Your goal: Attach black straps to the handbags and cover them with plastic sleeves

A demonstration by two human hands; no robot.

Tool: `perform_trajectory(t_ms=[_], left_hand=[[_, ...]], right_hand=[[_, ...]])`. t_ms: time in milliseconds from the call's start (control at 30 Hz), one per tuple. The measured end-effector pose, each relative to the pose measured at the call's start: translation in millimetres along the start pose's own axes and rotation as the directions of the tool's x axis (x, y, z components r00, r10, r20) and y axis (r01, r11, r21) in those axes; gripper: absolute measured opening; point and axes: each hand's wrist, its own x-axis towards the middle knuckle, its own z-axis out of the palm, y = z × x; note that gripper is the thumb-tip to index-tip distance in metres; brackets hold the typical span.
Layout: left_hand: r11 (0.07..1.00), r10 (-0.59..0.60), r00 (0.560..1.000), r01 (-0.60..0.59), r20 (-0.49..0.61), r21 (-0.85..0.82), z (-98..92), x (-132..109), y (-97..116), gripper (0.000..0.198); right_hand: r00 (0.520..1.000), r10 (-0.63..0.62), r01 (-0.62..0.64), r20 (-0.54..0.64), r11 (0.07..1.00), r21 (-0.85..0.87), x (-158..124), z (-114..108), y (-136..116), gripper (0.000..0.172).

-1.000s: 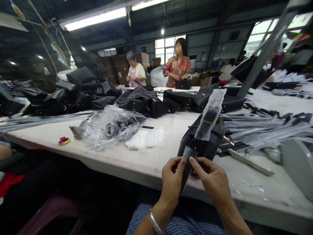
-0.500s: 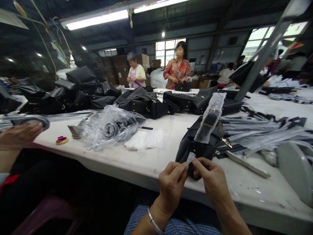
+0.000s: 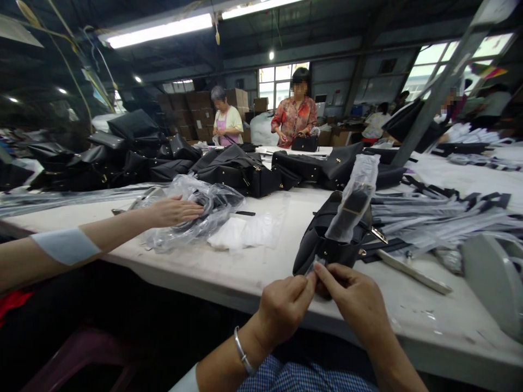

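My left hand (image 3: 283, 305) and my right hand (image 3: 353, 301) meet at the near edge of the white table (image 3: 261, 261). Both pinch a small clear plastic piece (image 3: 311, 268) between thumb and fingers. Just behind them stands a black handbag (image 3: 330, 239), its strap wrapped in a clear plastic sleeve (image 3: 354, 197) that sticks up. What the plastic piece is attached to is hidden by my fingers.
A neighbour's arm (image 3: 102, 235) reaches from the left, the hand on a clear bag of black straps (image 3: 196, 209). Black handbags (image 3: 241, 171) are piled across the back. Plastic-sleeved straps (image 3: 441, 215) lie right, beside a grey metal part (image 3: 494, 280). Two people (image 3: 296, 117) stand behind.
The neighbour's arm has stretched in from the left onto the clear bag of straps. My hands have closed together on the small plastic piece, lower against the handbag.
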Motion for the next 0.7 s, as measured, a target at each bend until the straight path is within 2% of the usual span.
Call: perform_trajectory(t_ms=[100,167,233,267,300,333,433,533,600,700], left_hand=[[0.948,-0.134,0.991,0.124,-0.016,-0.293,0.0,-14,2,0.032],[0.839,-0.329,0.944,0.291,-0.003,-0.46,-5.4,-19,4,0.025],[0.679,-0.557,0.829,0.484,0.04,-0.552,-12.7,-16,5,0.024],[0.591,-0.642,0.763,0.557,0.078,-0.584,-15.8,-12,5,0.026],[0.51,-0.686,0.715,0.605,0.136,-0.611,-17.9,-6,4,0.029],[0.431,-0.689,0.69,0.635,0.22,-0.641,-18.9,0,4,0.032],[0.185,-0.568,0.659,0.685,0.492,-0.705,-15.5,14,6,0.036],[0.019,-0.549,0.589,0.718,0.593,-0.696,-7.3,17,12,0.034],[0.002,-0.592,0.553,0.729,0.587,-0.684,-2.8,14,17,0.033],[0.067,-0.662,0.544,0.728,0.516,-0.683,0.8,9,24,0.032]], right_hand=[[0.998,0.02,-0.028,0.062,0.992,0.123,3,-1,7,0.046],[0.995,0.04,-0.06,0.092,0.972,0.227,6,-1,13,0.046],[0.993,0.044,-0.075,0.11,0.954,0.29,9,0,17,0.046],[0.993,0.039,-0.072,0.112,0.95,0.303,10,1,19,0.046],[0.993,0.03,-0.063,0.11,0.95,0.306,11,2,20,0.045],[0.994,0.019,-0.051,0.107,0.951,0.304,12,2,20,0.044],[0.995,-0.022,-0.006,0.096,0.96,0.279,14,3,19,0.042],[0.996,-0.062,0.046,0.063,0.974,0.224,12,3,16,0.041],[0.994,-0.102,0.092,0.046,0.981,0.169,7,1,14,0.039],[0.983,-0.182,0.181,0.014,0.981,0.07,2,-17,17,0.033]])
